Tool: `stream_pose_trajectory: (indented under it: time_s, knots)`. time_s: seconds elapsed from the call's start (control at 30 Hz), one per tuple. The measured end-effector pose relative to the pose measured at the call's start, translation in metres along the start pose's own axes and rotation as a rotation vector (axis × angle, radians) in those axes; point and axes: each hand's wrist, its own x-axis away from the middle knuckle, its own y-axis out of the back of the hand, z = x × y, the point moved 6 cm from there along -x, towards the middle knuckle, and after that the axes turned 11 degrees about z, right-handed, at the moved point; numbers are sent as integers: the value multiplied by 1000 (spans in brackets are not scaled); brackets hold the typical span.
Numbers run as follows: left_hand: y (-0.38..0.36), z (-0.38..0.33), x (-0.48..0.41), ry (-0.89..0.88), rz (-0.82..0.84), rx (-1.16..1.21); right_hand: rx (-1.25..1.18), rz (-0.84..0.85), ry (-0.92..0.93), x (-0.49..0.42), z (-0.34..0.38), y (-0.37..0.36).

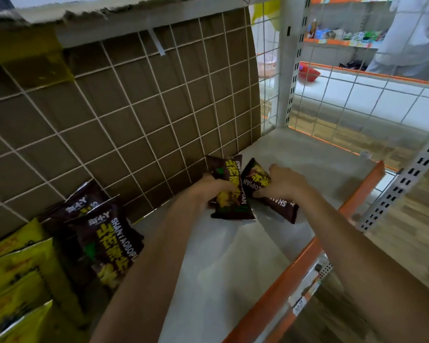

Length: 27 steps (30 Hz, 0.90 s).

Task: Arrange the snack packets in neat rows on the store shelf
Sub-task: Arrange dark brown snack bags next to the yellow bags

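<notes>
Head view gives us two dark snack packets at the back edge of the shelf (233,268), just in front of the wire mesh (134,107). The left-hand packet (233,209) is tilted up, with its top close to the mesh. The right-hand packet (282,209) lies slanted beside it, and the two overlap or touch near the middle. Our left hand (216,188) has its fingers curled round the side of its packet, and our right hand (286,183) has its fingers clamped on the upper half of the other. We judge these puffed foil bags to be light, soft and crackly, slick on the face and easy to crush. We would therefore hold them lightly by the side seams or the top crimp rather than squeeze the middle. They will probably flop unless leaned on the mesh or on a neighbour. To the left along the back edge, well apart from our hands, the standing dark packets (109,238) lean against the mesh, with yellow packets (18,268) beyond them toward the shelf's left end. Bare shelf between that row and our hands leaves room to slide the two across. The orange rail (295,263) marks the front edge, and the upright post (292,70) stands at the back right corner.
</notes>
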Motion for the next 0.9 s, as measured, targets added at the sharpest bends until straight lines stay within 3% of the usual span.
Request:
stream_pose_trajectory:
  time_s: [0.17, 0.3, 0.4, 0.57, 0.73, 0.9]
  knots:
    - [-1, 22, 41, -145, -8, 240, -262, 96, 99, 31, 23, -27]
    - [11, 36, 77, -280, -96, 460, -684, 48, 299, 60, 44, -35]
    - [24, 41, 106, -392, -197, 486, -835, 38, 418, 75, 66, -45]
    - [46, 52, 154, -478, -458, 339, -1107, 108, 431, 85, 92, -68]
    - [59, 82, 191, -462, -654, 348, -1231, 204, 512, 99, 123, -87]
    - [73, 112, 212, -443, -814, 337, -1095, 224, 529, 103, 144, -110]
